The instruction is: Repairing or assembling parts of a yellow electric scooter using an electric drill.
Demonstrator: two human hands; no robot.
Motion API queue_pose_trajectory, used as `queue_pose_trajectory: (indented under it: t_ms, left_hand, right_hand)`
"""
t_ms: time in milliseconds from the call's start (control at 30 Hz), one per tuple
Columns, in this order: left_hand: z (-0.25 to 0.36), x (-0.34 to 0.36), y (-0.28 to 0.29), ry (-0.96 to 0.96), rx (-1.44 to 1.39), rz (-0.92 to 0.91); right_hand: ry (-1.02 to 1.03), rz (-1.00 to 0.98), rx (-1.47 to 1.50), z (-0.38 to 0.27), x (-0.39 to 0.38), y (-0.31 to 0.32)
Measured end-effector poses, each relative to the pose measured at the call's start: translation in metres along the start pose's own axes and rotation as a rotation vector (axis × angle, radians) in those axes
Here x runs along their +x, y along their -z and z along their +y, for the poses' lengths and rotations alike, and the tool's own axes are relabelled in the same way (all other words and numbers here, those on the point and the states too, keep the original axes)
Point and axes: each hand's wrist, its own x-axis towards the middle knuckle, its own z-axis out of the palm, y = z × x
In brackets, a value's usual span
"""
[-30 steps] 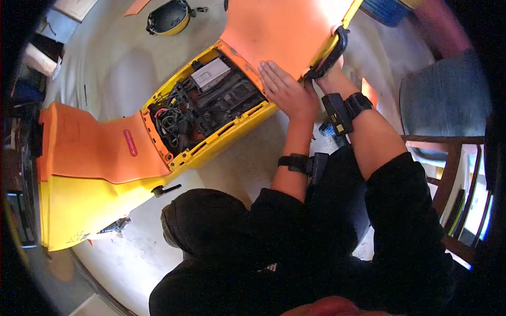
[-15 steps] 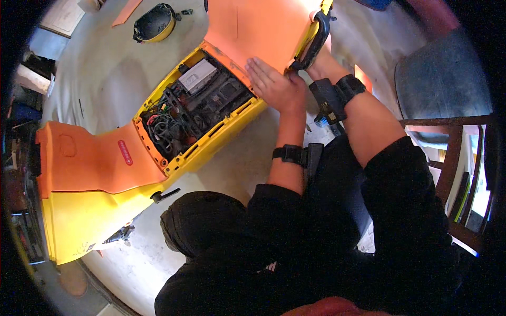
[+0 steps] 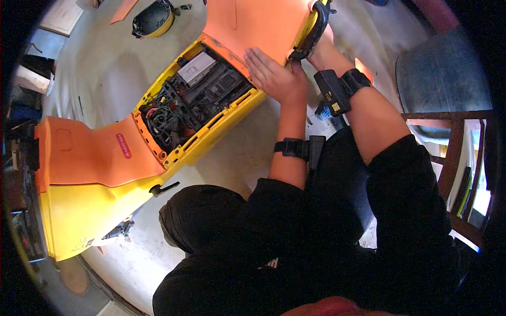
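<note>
An orange and yellow body panel assembly point(image 3: 105, 152), looking like a scooter's, lies across the left and upper part of the head view. My left hand point(image 3: 276, 76) is flat against the orange panel point(image 3: 253, 31), fingers stretched out, just beside an open bay. Inside that bay sit tangled wires point(image 3: 166, 118) and a silver box point(image 3: 197, 68). My right hand point(image 3: 328, 39) is at the panel's right end, behind a curved black bar point(image 3: 315, 34). Its fingers are hidden, so its grip does not show.
A black and yellow bowl-shaped part point(image 3: 154, 20) lies on the floor at the upper left. A black lever point(image 3: 164, 188) sticks out from the yellow side toward me. At the right are a large blue-grey drum point(image 3: 443, 73) and a brown frame point(image 3: 456, 158).
The bodywork sits slightly higher in the picture. My left hand keeps its flat contact with the panel, and my right hand stays by the black bar.
</note>
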Motion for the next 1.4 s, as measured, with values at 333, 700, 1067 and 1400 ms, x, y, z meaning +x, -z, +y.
queue_pose_trajectory:
  t_ms: [333, 700, 1067, 1400]
  left_hand:
    - [0.005, 0.042, 0.029, 0.123, -0.028, -0.534]
    - [0.013, 0.053, 0.035, -0.009, -0.287, -0.546]
    - [0.034, 0.057, 0.026, 0.023, -0.251, -0.494]
    - [0.041, 0.057, 0.027, 0.07, -0.28, -0.516]
  right_hand:
    - [-0.024, 0.087, -0.266, -0.021, -0.015, -0.015]
    - [0.061, 0.099, -0.237, -0.045, -0.014, -0.023]
    - [0.098, 0.069, -0.543, -0.059, -0.034, -0.023]
    - [0.017, -0.436, -0.324, -0.069, -0.011, 0.014]
